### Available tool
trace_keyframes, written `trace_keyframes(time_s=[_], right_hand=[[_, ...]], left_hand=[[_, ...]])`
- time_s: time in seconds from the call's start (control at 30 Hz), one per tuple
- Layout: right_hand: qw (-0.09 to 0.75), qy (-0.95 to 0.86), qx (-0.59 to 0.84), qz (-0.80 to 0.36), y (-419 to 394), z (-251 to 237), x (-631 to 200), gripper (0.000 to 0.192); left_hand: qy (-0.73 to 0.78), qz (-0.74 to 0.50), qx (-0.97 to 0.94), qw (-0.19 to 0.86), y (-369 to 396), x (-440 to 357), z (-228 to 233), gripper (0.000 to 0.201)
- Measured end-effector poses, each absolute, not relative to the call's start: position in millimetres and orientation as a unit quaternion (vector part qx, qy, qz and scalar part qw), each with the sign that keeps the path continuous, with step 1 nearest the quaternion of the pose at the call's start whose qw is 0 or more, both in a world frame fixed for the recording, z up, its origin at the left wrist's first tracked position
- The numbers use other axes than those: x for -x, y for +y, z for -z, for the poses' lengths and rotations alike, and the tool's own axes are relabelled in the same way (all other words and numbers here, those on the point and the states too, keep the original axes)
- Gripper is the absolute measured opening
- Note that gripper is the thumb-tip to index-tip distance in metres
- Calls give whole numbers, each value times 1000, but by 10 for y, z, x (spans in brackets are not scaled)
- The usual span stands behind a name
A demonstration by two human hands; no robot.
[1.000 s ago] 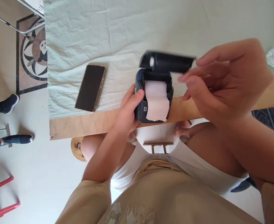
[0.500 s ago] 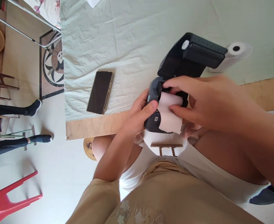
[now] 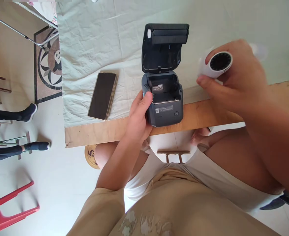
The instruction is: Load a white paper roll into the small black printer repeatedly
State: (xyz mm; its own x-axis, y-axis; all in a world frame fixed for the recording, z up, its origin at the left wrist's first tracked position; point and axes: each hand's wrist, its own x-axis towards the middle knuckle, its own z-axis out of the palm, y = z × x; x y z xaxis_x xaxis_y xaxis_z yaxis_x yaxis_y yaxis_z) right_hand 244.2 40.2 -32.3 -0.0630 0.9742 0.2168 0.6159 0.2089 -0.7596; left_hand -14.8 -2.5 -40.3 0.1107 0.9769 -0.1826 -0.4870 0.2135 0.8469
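Note:
A small dark printer point(image 3: 165, 111) stands at the table's near edge with its lid point(image 3: 164, 46) swung up and back. Its paper bay is bare inside. My left hand point(image 3: 138, 119) grips the printer's left side, thumb on the rim. My right hand point(image 3: 235, 80) is raised to the right of the printer and holds a white paper roll point(image 3: 215, 64) with a dark core end facing me.
A black phone point(image 3: 102, 95) lies face up left of the printer on the pale green cloth point(image 3: 97, 39) over the wooden table point(image 3: 97, 132). Another person's legs point(image 3: 11, 131) and a red chair point(image 3: 9, 209) are at the left on the floor.
My right hand lifted the paper roll out of the printer and moved it right. The lid now stands fully open and the bay shows no paper.

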Motion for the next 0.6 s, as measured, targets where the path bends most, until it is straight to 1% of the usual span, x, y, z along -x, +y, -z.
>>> trace_keyframes(time_s=[0.1, 0.17, 0.2, 0.27, 0.33, 0.37, 0.4, 0.43, 0.5, 0.53, 0.6], right_hand=[[243, -709, 626, -215, 445, 385, -2472, 54], [194, -709, 644, -213, 414, 358, -2490, 68], [199, -713, 639, -211, 378, 320, -2511, 75], [254, -726, 616, -172, 288, 202, -2585, 82], [328, -733, 590, -79, 228, 60, -2690, 73], [347, -729, 589, -36, 229, -4, -2744, 69], [346, -715, 608, -11, 256, -52, -2793, 70], [328, -694, 641, -9, 307, -81, -2834, 76], [268, -631, 725, -62, 458, -77, -2891, 87], [239, -601, 757, -93, 541, -50, -2907, 85], [211, -552, 794, -141, 673, 23, -2914, 67]], left_hand=[[391, -537, -330, 671, -27, 156, 428, 39], [395, -536, -336, 666, -27, 167, 436, 40], [396, -536, -338, 664, -26, 173, 437, 40], [394, -538, -338, 664, -23, 181, 433, 38], [389, -534, -337, 671, -20, 184, 423, 36], [385, -533, -334, 675, -19, 183, 418, 35], [381, -534, -331, 678, -18, 181, 412, 35], [379, -535, -328, 680, -17, 178, 407, 36], [379, -534, -324, 683, -17, 170, 398, 37], [380, -535, -323, 682, -18, 166, 393, 36], [389, -531, -321, 681, -20, 159, 388, 32]])
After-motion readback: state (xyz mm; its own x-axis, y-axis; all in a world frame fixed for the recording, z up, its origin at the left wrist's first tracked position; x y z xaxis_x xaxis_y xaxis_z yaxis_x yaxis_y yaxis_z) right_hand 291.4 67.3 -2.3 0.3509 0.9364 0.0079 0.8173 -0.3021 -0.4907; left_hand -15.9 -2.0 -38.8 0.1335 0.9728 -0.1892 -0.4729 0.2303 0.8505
